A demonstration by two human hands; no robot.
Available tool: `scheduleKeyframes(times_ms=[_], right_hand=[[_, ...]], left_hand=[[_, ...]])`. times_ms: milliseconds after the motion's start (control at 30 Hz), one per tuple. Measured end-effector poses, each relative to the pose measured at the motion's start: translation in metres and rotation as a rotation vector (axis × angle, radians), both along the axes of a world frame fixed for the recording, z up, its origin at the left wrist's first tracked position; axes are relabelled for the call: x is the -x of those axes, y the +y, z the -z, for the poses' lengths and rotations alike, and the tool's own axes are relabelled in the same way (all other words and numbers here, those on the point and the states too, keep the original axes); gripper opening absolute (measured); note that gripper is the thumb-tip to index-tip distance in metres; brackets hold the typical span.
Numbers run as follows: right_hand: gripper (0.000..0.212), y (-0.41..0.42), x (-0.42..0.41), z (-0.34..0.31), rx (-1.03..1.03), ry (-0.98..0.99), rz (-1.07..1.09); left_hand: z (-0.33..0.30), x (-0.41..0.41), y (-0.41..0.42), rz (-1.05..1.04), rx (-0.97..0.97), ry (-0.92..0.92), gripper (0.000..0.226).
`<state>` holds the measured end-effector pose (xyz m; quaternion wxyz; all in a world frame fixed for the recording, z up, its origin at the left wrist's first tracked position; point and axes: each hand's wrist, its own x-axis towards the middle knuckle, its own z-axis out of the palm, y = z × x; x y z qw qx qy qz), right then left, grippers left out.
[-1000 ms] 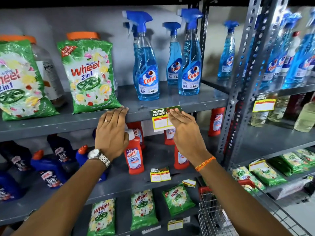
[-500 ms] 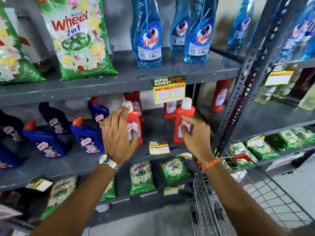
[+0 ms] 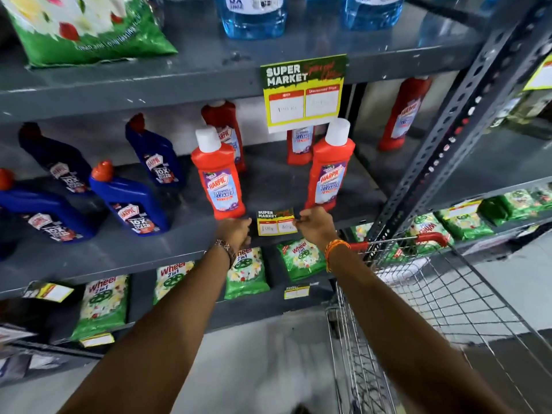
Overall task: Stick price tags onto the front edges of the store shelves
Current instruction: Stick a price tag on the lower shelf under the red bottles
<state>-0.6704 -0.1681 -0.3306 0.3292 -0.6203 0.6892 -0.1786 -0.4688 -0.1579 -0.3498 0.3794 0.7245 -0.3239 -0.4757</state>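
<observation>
A small green-and-yellow price tag (image 3: 276, 223) sits at the front edge of the middle grey shelf (image 3: 119, 259), between two red Harpic bottles (image 3: 218, 180). My right hand (image 3: 315, 225) pinches the tag's right edge. Just left of the tag my left hand (image 3: 234, 233) rests against the shelf edge with its fingers curled; I cannot tell whether it touches the tag. A larger price tag (image 3: 303, 94) hangs from the front edge of the upper shelf (image 3: 119, 94). Another small tag (image 3: 296, 292) is on the lower shelf's edge.
Blue Harpic bottles (image 3: 128, 201) stand left on the middle shelf, and green Wheel packs (image 3: 246, 273) lie on the shelf below. A wire shopping cart (image 3: 418, 294) with a red handle stands at my right. A perforated steel upright (image 3: 448, 138) divides the shelving bays.
Both hands dropped from the upper shelf's tag, past the red bottles, to the small tag on the middle shelf edge. My view tilted down and moved closer.
</observation>
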Motion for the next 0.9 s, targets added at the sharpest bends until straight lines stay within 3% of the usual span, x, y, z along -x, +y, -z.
scheduleKeyframes(times_ms=[200, 300, 467, 533, 633, 733, 833, 867, 900], right_hand=[[0.008, -0.022, -0.011, 0.019, -0.045, -0.278, 0.264], [0.017, -0.021, -0.015, 0.011, -0.027, -0.287, 0.303], [0.022, -0.018, -0.022, 0.009, -0.013, -0.284, 0.329], [0.024, -0.019, -0.025, 0.010, -0.018, -0.297, 0.344], [0.021, -0.020, -0.029, 0.011, -0.026, -0.285, 0.388], [0.022, -0.020, -0.030, 0.012, -0.020, -0.272, 0.421], [0.025, -0.022, -0.031, 0.015, -0.041, -0.300, 0.447], [0.023, -0.023, -0.032, 0.015, -0.042, -0.326, 0.448], [0.021, -0.023, -0.032, 0.016, -0.038, -0.358, 0.451]], left_hand=[[0.016, 0.009, -0.021, -0.051, 0.013, 0.063, 0.020], [0.010, 0.012, -0.026, -0.080, 0.031, 0.001, 0.015], [0.006, 0.008, -0.033, 0.065, -0.053, -0.174, 0.034], [0.004, 0.009, -0.035, 0.073, -0.061, -0.159, 0.018], [0.004, 0.009, -0.035, 0.073, -0.066, -0.135, 0.043], [0.004, 0.009, -0.034, 0.037, -0.043, -0.108, 0.046], [0.005, 0.007, -0.029, -0.051, 0.021, 0.002, 0.070], [0.006, 0.005, -0.028, -0.078, 0.045, 0.028, 0.067], [0.001, 0.006, -0.023, -0.088, 0.039, 0.053, 0.050]])
